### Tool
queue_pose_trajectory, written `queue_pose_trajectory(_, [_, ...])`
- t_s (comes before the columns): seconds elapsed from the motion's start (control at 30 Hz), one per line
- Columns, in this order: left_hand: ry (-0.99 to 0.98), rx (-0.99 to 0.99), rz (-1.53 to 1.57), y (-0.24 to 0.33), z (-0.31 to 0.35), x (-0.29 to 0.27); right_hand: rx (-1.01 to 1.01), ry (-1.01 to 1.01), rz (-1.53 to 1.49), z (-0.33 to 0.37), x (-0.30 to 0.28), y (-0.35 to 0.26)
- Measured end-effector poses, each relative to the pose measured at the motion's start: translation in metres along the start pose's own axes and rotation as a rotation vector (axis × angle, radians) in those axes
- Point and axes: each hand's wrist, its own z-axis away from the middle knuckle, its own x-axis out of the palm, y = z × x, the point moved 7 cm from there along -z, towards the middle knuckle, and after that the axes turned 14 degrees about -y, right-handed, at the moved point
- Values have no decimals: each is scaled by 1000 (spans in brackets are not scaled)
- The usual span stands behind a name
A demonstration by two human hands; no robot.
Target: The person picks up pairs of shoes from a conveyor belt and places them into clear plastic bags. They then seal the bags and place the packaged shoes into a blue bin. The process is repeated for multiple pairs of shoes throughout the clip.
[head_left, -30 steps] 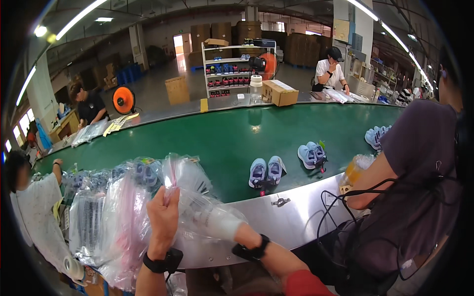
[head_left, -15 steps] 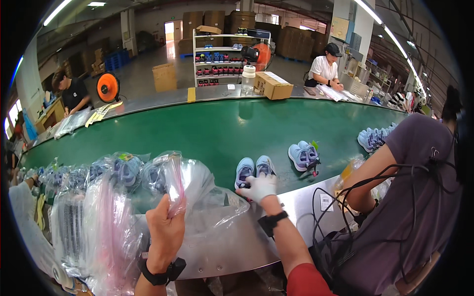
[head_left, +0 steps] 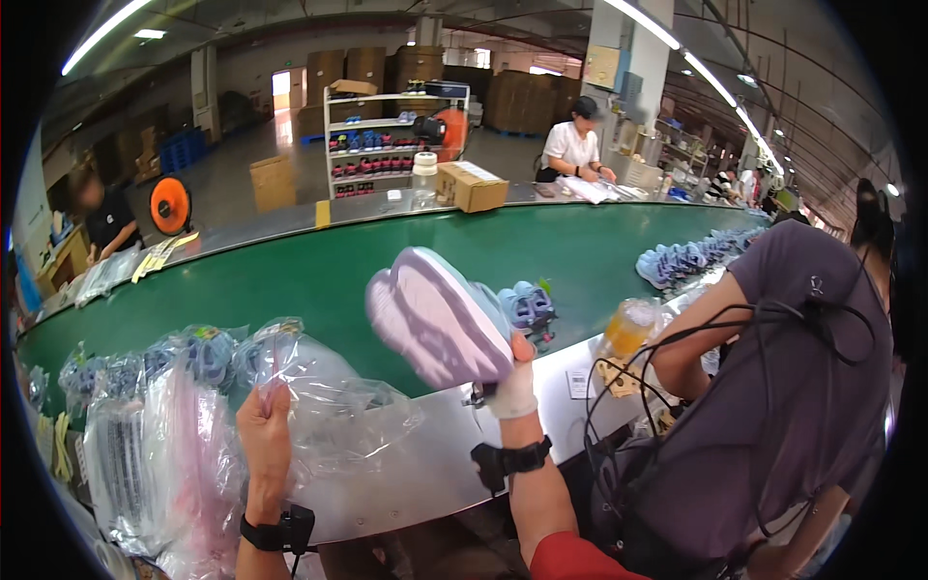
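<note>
My right hand (head_left: 517, 387), in a white glove, grips a pair of light blue sneakers (head_left: 440, 319) raised over the belt's near edge. Their pale lilac soles face me, and most of the uppers are hidden. My left hand (head_left: 266, 430) is closed on the edge of a clear plastic bag (head_left: 353, 411), which spreads out to the right over the metal ledge. Just beyond the raised pair, another pair of blue sneakers (head_left: 527, 307) with a green tag rests on the belt. Left of my left hand, more sneakers (head_left: 203, 353) lie wrapped in clear plastic.
A green conveyor belt (head_left: 290, 275) runs across, with a metal ledge (head_left: 387, 503) on my side. Stacked plastic bags (head_left: 184, 454) hang at left. A co-worker's purple-clad body (head_left: 754, 425) with black cables is close on the right, near a row of sneakers (head_left: 677, 261) and a yellow-filled container (head_left: 628, 329).
My right hand has lifted the sneaker pair off the belt and turned its soles toward me. The bag in my left hand has sunk lower and opened out. The whole view has shifted right.
</note>
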Motion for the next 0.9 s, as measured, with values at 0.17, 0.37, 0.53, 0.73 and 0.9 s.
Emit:
queue_pose_trajectory(0.17, [16,131,87,30,0,11,368,-522,919,21,70,12])
queue_pose_trajectory(0.37, [-424,275,-393,70,33,88,367,-320,1068,33,75,154])
queue_pose_trajectory(0.53, [-25,165,-92,56,-38,18,441,-1136,1859,21,182,135])
queue_pose_trajectory(0.73, [-774,337,-816,84,41,104,399,-756,1593,22,144,134])
queue_pose_trajectory(0.9, [-205,-81,-185,53,54,36,335,-510,1695,7,40,155])
